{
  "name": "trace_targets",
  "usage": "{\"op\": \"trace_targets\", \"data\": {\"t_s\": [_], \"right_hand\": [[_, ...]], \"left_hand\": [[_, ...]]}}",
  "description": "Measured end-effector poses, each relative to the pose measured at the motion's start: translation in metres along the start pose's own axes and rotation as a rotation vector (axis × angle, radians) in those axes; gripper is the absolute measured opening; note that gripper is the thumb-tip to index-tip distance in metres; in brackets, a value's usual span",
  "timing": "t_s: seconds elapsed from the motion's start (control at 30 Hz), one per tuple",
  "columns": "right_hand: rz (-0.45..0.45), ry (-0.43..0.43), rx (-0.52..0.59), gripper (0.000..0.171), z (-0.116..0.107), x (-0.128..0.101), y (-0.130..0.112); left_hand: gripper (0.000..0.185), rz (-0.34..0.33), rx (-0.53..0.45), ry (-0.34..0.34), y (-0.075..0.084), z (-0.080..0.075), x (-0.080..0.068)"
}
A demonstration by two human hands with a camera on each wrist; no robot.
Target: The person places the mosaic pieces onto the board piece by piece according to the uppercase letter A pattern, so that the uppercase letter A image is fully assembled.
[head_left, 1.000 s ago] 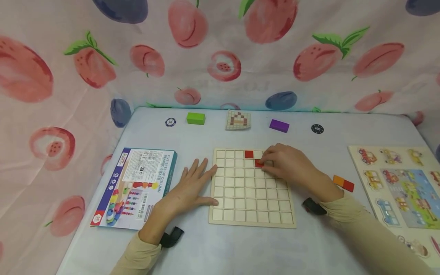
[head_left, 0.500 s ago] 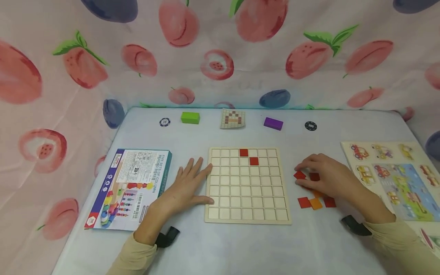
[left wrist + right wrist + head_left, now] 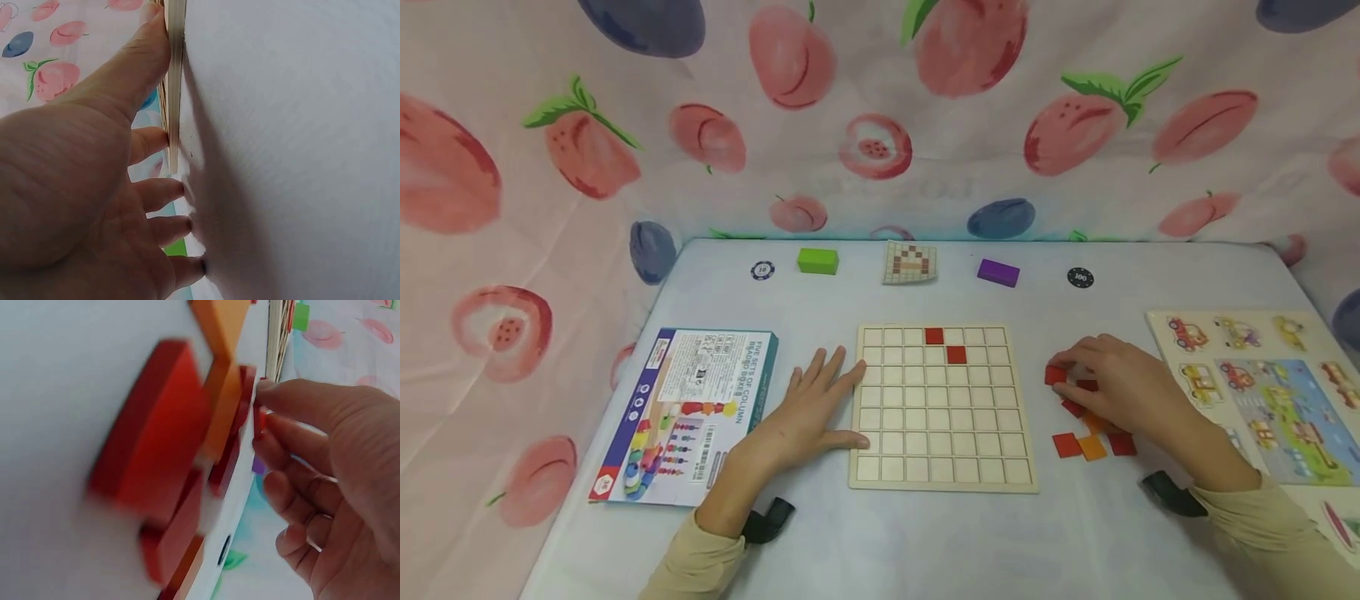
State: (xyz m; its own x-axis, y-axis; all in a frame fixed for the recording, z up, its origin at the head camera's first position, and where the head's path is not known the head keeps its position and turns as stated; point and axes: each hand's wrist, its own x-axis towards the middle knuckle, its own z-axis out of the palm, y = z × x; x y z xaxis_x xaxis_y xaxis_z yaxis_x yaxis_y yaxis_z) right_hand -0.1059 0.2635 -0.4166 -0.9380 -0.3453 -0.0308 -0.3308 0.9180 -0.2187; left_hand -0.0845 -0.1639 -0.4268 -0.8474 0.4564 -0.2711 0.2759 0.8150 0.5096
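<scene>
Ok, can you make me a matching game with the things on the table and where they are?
Things:
1. green block
2. purple block
3. blue box
4. car puzzle

Places:
A. far right of the table
B. left of the grid board
C. back of the table, right of the small pattern card
D. back of the table, left of the small pattern card

Pairs: 1-D, 2-C, 3-B, 4-A

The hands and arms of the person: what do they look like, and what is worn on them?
Both hands, left hand and right hand, are bare. Each arm wears a long beige sleeve that ends at the wrist. A small black device sits at each wrist.
</scene>
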Motion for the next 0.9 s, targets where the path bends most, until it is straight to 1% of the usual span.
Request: {"op": "trace_targets", "data": {"t_s": [0.13, 0.27, 0.43, 0.53, 0.6, 0.7, 0.77, 0.9], "right_hand": [[-0.058, 0.024, 0.057, 0.033, 0.003, 0.007, -0.014], [-0.139, 0.032, 0.096, 0.029, 0.009, 0.021, -0.034], [-0.233, 0.031, 0.102, 0.019, 0.016, 0.037, -0.053], [-0.260, 0.044, 0.090, 0.015, 0.018, 0.042, -0.058], [-0.264, 0.047, 0.075, 0.015, 0.019, 0.043, -0.059], [-0.238, 0.038, 0.052, 0.016, 0.018, 0.040, -0.055], [-0.205, 0.027, 0.038, 0.016, 0.017, 0.035, -0.048], [-0.109, 0.014, 0.051, 0.020, 0.013, 0.018, -0.027]], "left_hand": [[0.103, 0.001, 0.003, 0.004, -0.001, 0.000, 0.000], [0.103, 0.002, 0.006, 0.008, -0.001, 0.000, 0.000], [0.103, 0.012, 0.004, 0.009, 0.001, -0.001, -0.001], [0.103, 0.010, 0.006, 0.004, 0.002, -0.001, -0.001], [0.103, 0.013, 0.007, 0.005, 0.002, -0.001, 0.000], [0.103, 0.010, 0.014, 0.002, 0.001, -0.001, 0.000], [0.102, 0.010, 0.011, 0.002, 0.001, -0.001, 0.000], [0.103, 0.003, 0.012, 0.001, -0.001, 0.000, 0.000]]}}
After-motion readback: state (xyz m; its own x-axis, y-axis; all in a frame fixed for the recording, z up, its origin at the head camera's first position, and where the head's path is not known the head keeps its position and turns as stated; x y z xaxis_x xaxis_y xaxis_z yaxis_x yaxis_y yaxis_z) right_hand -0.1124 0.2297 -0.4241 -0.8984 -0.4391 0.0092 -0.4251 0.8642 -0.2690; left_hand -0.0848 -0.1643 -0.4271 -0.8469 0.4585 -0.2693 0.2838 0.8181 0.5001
